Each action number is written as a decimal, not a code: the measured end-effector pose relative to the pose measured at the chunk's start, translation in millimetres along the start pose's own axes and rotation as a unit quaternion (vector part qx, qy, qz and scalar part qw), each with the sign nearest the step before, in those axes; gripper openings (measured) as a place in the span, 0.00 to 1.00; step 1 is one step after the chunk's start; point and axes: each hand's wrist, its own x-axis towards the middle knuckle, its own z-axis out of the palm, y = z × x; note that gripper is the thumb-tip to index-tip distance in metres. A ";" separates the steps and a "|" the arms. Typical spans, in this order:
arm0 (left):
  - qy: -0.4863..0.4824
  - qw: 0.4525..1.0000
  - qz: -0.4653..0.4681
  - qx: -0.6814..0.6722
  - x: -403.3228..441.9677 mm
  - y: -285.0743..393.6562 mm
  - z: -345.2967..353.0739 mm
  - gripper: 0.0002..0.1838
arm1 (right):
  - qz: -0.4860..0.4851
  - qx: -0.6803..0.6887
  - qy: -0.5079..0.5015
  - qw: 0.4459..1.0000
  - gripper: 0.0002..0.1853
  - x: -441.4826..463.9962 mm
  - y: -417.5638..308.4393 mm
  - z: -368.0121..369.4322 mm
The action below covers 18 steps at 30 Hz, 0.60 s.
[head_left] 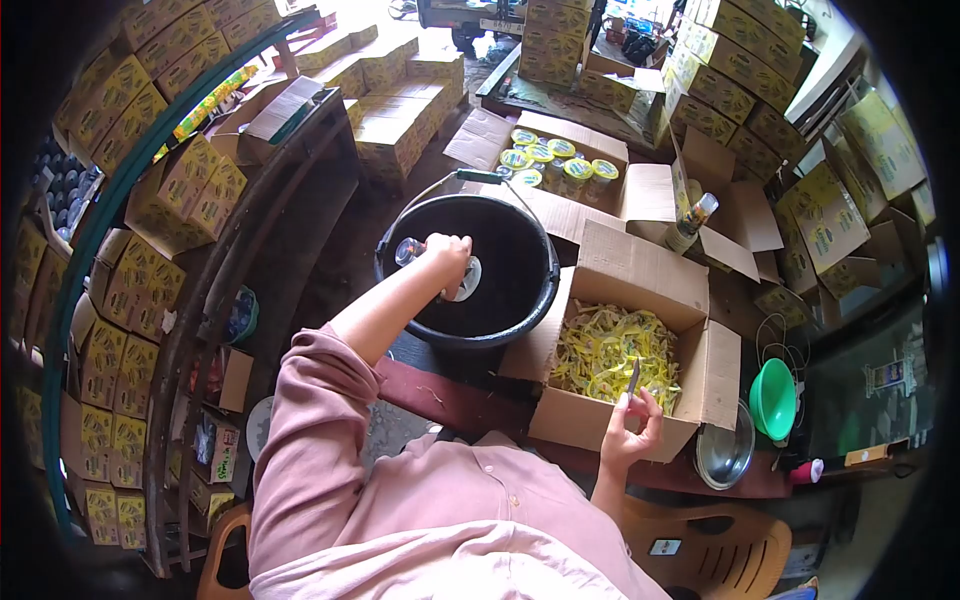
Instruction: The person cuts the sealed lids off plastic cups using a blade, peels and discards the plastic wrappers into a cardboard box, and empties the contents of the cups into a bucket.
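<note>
My left hand (449, 262) is closed around a clear plastic cup (408, 251), tilted over the mouth of a black bucket (468, 330). A pale round rim shows below the fingers. What the bucket holds is too dark to make out. My right hand (633, 428) grips a small knife (634, 376), blade pointing up and away from me. It is above the near edge of an open cardboard box (570, 418). Inside that box lies a tangled heap of yellow and clear plastic strips (612, 345).
Behind stands an open carton (600, 215) of cups with yellow lids (577, 170). A bottle (692, 222) is at its right. A metal bowl (727, 455) and a green basin (773, 400) are to the right. Stacked printed cartons (400, 110) surround the table; an orange chair (700, 545) is near me.
</note>
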 end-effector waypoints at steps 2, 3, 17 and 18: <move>0.011 1.000 -0.003 -0.018 1.6 -2.6 1.8 0.49 | -0.011 -0.003 -0.002 1.000 0.14 3.1 0.1 0.3; 0.034 0.999 0.002 -0.040 2.9 -6.3 2.2 0.49 | -0.004 0.002 -0.002 1.000 0.14 4.3 0.8 1.5; -0.432 0.901 0.025 -0.017 16.3 4.7 1.2 0.34 | -0.010 -0.002 0.005 1.000 0.14 11.8 4.0 4.8; -0.392 0.918 0.028 -0.050 14.8 1.9 -1.6 0.34 | -0.012 -0.009 0.005 1.000 0.14 11.9 5.5 3.1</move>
